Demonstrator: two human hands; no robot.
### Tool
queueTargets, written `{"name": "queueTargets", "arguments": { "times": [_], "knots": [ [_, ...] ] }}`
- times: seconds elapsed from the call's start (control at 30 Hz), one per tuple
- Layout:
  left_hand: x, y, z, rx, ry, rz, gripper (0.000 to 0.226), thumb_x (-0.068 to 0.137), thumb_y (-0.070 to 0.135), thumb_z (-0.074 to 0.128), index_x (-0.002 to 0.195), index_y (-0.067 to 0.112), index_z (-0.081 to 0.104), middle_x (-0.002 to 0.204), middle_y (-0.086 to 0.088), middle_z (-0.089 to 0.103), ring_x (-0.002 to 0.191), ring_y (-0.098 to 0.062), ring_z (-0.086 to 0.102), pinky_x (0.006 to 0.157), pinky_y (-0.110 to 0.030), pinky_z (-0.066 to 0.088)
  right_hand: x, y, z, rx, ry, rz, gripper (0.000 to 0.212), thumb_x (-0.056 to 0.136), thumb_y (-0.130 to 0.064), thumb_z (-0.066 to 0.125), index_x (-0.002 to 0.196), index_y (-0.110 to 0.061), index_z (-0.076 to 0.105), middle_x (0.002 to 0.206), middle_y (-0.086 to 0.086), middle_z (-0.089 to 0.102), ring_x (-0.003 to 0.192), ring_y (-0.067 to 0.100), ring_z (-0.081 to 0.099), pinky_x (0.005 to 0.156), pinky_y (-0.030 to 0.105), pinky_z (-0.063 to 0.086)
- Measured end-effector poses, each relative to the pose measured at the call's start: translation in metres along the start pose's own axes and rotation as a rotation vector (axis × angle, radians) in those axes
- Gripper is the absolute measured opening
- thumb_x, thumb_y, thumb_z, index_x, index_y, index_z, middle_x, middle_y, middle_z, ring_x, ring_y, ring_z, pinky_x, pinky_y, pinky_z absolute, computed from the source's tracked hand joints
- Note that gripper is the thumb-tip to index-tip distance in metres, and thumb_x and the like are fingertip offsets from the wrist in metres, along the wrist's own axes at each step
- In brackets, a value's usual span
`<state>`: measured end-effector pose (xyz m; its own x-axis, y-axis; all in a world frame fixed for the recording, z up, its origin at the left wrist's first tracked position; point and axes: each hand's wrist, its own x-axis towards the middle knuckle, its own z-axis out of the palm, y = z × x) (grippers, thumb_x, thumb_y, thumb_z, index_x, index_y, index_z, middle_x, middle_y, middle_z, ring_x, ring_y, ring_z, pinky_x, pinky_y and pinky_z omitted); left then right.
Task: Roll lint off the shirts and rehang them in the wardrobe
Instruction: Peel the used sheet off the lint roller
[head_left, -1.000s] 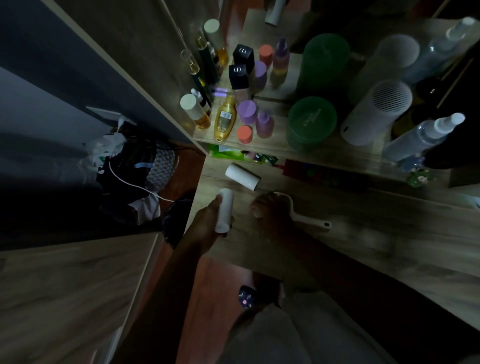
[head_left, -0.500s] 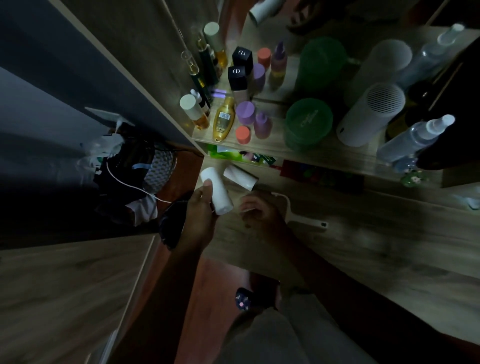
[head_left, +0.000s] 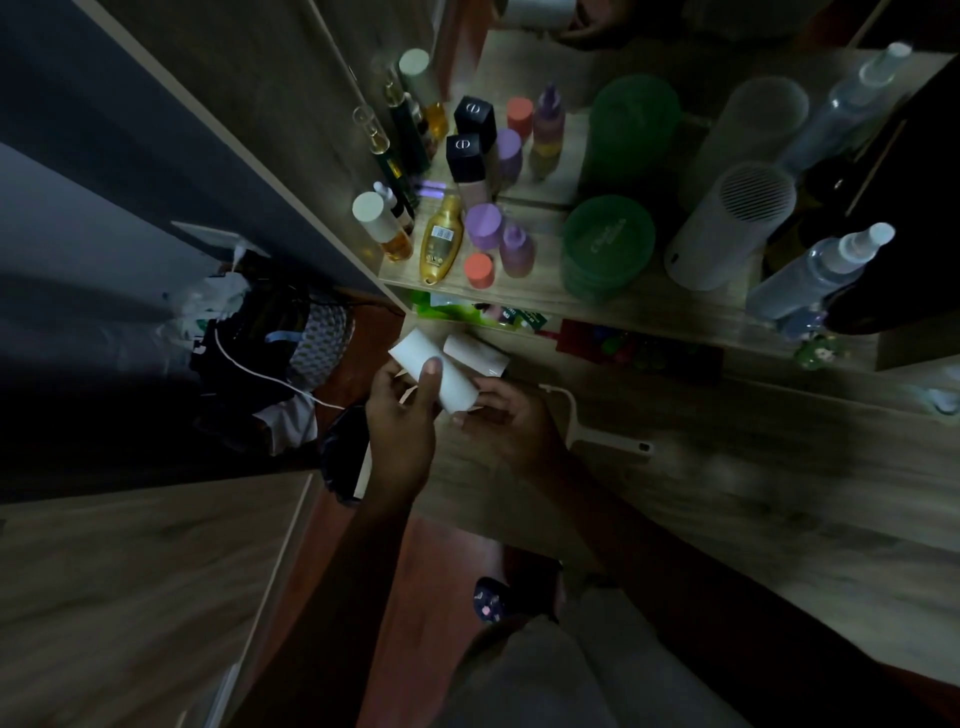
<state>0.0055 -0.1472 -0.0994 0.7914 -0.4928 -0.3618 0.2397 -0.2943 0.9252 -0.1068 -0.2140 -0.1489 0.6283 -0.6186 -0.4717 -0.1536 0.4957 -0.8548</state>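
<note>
A white lint roll (head_left: 434, 371) is held over the front left corner of the wooden table (head_left: 753, 493). My left hand (head_left: 400, 415) grips its near side with the thumb on top. My right hand (head_left: 506, 415) touches its lower right end with the fingertips. A second white roll (head_left: 475, 353) lies on the table just behind it. The white roller handle (head_left: 602, 436) lies on the table right of my right hand, with nothing on its bare wire end. No shirts or wardrobe rail are in view.
A shelf behind the table holds several bottles (head_left: 441, 244), a green tub (head_left: 608, 239), a white cylinder (head_left: 732, 223) and a spray bottle (head_left: 821, 270). A dark bag with a white cable (head_left: 270, 353) sits on the floor at left. A wooden panel (head_left: 130, 597) fills the lower left.
My left hand has tilted the roll from upright to slanted and moved it toward the second roll. My right hand came off the table near the handle and reached the roll's end.
</note>
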Motion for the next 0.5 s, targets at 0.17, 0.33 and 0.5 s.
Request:
{"name": "queueTargets", "arguments": {
  "times": [0.17, 0.33, 0.5],
  "knots": [
    [-0.003, -0.001, 0.001, 0.007, 0.008, 0.008, 0.052, 0.086, 0.04, 0.074, 0.117, 0.001, 0.059, 0.105, -0.013, 0.069, 0.104, -0.033, 0.069, 0.086, -0.051, 0.058, -0.003, -0.003, -0.004, -0.04, -0.001, -0.014, 0.049, 0.078, -0.002, 0.08, 0.122, -0.016, 0.062, 0.094, -0.017, 0.068, 0.082, -0.007, 0.07, 0.071, 0.016, 0.056],
    [-0.004, 0.001, 0.007, -0.002, 0.019, -0.01, 0.039, 0.096, 0.022, 0.068, 0.119, -0.006, 0.054, 0.107, -0.017, 0.064, 0.104, -0.03, 0.068, 0.077, -0.033, 0.059, -0.003, -0.006, -0.006, -0.013, 0.015, 0.024, 0.049, 0.081, 0.002, 0.074, 0.128, -0.006, 0.06, 0.093, -0.006, 0.072, 0.076, 0.005, 0.072, 0.066, 0.022, 0.058],
    [-0.005, 0.005, 0.011, -0.002, 0.02, -0.015, 0.036, 0.095, 0.022, 0.069, 0.115, -0.004, 0.055, 0.105, -0.016, 0.062, 0.1, -0.025, 0.068, 0.081, -0.037, 0.059, -0.004, -0.008, -0.009, 0.044, 0.02, 0.057, 0.04, 0.087, 0.003, 0.067, 0.127, -0.001, 0.061, 0.09, 0.0, 0.075, 0.078, 0.007, 0.074, 0.065, 0.019, 0.056]
  ]
}}
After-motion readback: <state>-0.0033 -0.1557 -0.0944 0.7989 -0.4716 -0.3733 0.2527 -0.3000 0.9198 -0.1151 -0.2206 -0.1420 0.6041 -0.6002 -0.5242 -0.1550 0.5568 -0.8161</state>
